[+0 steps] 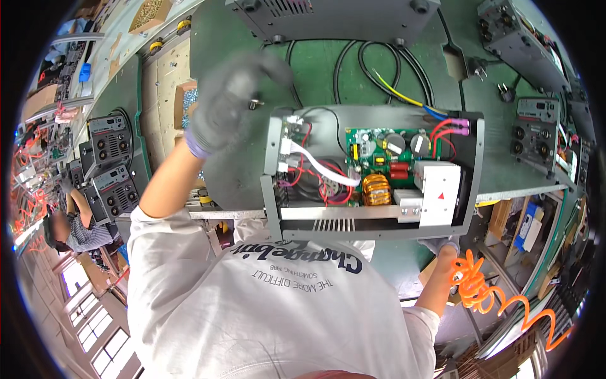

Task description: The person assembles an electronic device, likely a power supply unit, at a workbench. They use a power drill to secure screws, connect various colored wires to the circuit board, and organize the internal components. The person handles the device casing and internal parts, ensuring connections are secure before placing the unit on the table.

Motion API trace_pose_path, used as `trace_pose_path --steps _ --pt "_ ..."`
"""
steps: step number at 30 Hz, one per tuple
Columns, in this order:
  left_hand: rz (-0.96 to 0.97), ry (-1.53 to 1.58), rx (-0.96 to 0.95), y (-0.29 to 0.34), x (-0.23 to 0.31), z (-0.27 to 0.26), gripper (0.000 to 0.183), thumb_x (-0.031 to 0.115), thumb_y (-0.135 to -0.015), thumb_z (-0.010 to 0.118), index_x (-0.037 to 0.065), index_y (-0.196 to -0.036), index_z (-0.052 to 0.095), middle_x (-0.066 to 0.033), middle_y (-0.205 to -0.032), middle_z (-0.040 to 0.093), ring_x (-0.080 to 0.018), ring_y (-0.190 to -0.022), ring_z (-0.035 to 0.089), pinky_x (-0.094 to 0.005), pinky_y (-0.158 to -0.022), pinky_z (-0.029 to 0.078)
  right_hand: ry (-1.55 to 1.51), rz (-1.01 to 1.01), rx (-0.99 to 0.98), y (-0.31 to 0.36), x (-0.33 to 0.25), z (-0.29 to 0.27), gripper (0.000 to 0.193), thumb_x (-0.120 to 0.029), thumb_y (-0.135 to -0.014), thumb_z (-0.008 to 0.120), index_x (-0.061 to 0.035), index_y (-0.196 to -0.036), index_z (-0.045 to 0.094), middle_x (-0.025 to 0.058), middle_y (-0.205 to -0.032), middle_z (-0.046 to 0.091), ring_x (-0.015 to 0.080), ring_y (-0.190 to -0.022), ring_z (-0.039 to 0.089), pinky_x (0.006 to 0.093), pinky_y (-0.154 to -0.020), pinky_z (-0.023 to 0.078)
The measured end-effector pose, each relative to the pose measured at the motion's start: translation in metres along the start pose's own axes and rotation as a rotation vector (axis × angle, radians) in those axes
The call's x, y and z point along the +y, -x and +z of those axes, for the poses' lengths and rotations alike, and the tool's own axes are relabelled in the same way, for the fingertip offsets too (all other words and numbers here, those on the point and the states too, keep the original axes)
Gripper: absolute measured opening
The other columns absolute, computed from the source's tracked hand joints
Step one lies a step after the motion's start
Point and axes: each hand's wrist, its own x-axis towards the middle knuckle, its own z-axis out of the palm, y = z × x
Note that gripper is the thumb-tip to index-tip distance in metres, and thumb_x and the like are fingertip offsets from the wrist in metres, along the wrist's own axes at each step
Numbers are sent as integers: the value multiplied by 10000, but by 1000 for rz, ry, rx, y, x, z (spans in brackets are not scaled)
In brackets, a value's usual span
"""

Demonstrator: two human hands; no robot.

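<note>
An open dark metal case (478,164) lies in front of me, its near side reaching over the bench edge. Inside sit a green circuit board (372,136), a copper-wound coil (377,189), a pale metal heat sink (440,183) and red and white wires. My left hand (227,104), in a grey glove, is raised off the case's left end. Motion smears its fingers; a small metal piece (255,103) shows beside them, and I cannot tell whether it is held. My gloved right hand (440,242) is at the case's near right underside, fingers hidden by the case.
Another dark case (334,22) stands at the far side, with black cables (360,63) near it. More units stand at the right (536,129) and left (110,142). Bins of small screws (185,104) lie left. A coiled orange hose (473,284) hangs at the right. A person (82,224) works far left.
</note>
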Motion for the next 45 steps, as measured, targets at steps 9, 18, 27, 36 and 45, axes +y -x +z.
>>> trace_pose_path --steps 9,18,27,36,45 --pt "-151 814 3 23 -16 66 521 462 -1056 411 24 -820 569 -115 -733 601 -243 -688 572 -358 -666 477 -210 135 -149 38 -31 -34 527 -360 -668 770 -147 -1149 731 155 -1167 720 322 -1113 682 413 -967 535" --pt "-286 1105 271 14 -12 107 315 286 -1033 452 118 -769 422 -33 -682 396 -177 -690 389 -305 -631 352 -257 265 -179 75 2 -13 531 -342 -683 770 -108 -1157 724 149 -1156 728 317 -1090 697 403 -938 551" --pt "-362 778 429 31 2 104 490 410 -1049 428 -24 -1195 601 -160 -1134 627 -264 -1109 580 -384 -1008 435 -243 388 -57 105 42 -36 475 -371 -701 768 -80 -1076 762 163 -959 753 335 -928 725 382 -839 567" --pt "761 -190 -446 64 205 77 251 176 -729 654 145 -972 710 -2 -1012 653 -204 -983 618 -388 -881 498 -458 383 -265 95 78 -133 269 -263 -793 758 -14 -741 671 99 -688 654 185 -542 621 361 -508 548" --pt "837 -141 -598 87 258 100 172 210 -696 653 135 -851 664 9 -872 603 -178 -840 591 -346 -816 506 -99 410 -342 57 54 -195 286 -312 -780 770 -46 -834 681 100 -803 659 197 -669 625 367 -595 543"
